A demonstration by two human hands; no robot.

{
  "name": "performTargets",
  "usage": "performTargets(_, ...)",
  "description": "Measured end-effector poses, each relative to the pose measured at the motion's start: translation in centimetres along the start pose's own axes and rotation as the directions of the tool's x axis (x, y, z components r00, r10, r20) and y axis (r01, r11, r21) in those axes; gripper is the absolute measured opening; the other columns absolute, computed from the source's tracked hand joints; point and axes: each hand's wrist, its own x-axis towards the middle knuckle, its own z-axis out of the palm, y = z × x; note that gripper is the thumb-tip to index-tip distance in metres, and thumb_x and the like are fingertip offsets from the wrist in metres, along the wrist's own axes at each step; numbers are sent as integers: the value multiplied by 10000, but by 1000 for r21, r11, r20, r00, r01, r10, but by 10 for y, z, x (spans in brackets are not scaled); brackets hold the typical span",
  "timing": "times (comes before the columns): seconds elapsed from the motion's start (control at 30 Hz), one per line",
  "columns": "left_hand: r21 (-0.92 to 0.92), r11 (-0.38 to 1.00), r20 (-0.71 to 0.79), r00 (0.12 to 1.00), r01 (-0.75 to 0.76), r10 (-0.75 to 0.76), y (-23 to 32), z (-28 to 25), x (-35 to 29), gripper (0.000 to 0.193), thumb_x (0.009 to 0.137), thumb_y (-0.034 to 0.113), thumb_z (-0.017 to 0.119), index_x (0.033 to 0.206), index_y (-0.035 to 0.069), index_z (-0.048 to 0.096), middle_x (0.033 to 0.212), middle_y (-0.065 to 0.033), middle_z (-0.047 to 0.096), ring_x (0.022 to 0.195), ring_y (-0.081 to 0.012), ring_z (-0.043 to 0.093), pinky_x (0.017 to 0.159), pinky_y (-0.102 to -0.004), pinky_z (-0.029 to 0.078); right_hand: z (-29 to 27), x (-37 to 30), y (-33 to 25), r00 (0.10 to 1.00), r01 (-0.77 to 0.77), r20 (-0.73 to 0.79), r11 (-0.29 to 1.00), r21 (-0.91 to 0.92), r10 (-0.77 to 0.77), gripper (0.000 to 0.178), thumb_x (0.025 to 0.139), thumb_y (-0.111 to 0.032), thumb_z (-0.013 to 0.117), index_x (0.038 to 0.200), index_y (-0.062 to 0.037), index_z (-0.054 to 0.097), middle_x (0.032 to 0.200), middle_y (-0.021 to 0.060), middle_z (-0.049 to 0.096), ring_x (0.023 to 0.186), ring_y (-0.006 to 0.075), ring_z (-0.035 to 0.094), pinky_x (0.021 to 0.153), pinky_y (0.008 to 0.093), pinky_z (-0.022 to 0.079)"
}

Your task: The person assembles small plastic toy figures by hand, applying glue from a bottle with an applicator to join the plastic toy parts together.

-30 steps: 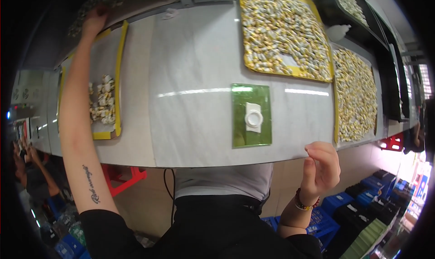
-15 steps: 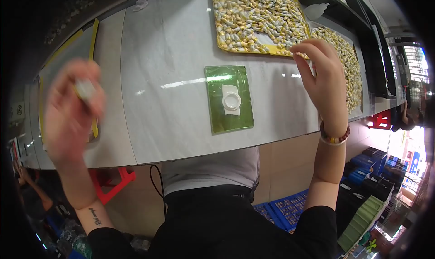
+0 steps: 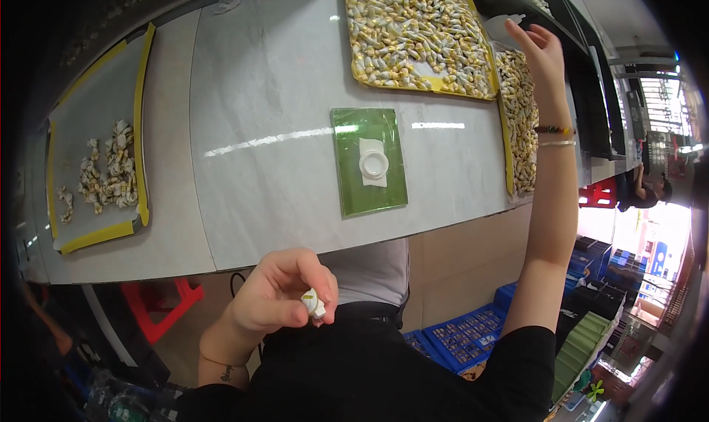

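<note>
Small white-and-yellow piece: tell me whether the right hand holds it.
No, the left hand pinches the small white-and-yellow piece.

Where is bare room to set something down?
Widest: grey marbled tabletop between the yellow-edged left tray and green rectangular slab. Smaller: right of the slab. Crowded: upper right, two yellow-edged trays full of small white-and-yellow pieces.

legible text: none | left forearm (image 3: 220, 348): dark script lettering (image 3: 227, 374), too small to read
</note>
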Motion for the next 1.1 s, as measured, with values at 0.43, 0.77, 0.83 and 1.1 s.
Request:
performTargets(0.43,405,858,-122,912,-315,392,29,-4,-4,275,867,258,546,984,24,461,728,-97,548,624,-139,517,562,-249,438,-22,-84,-106,848,-240,501,719,652,-172,194,879,-145,487,991,-16,396,929,181,625,789,157,616,643,203,472)
performTargets(0.77,430,807,-147,850,-405,506,43,-20,8,313,920,306,440,1054,23,431,683,-68,511,613,-124,484,548,-246,399,-38,-134,-151,576,398,733,907,137,-363,276,710,-220,699,876,-53,555,653,89,557,568,269,531,495,331,414)
performTargets(0.83,415,811,-157,846,-412,510,44,-21,7,323,916,306,445,1064,19,422,687,-67,515,617,-123,485,551,-246,395,-37,-132,-156,576,395,730,907,147,-369,257,710,-214,698,855,-53,561,638,88,551,566,271,533,491,337,413)
performTargets(1.1,419,818,-155,857,-394,491,44,-28,6,398,882,349,487,1070,8,404,712,-74,535,618,-111,475,562,-231,363,-33,-131,-158,520,453,760,880,142,-390,247,698,-210,695,780,-50,526,591,86,518,557,275,524,478,352,402)
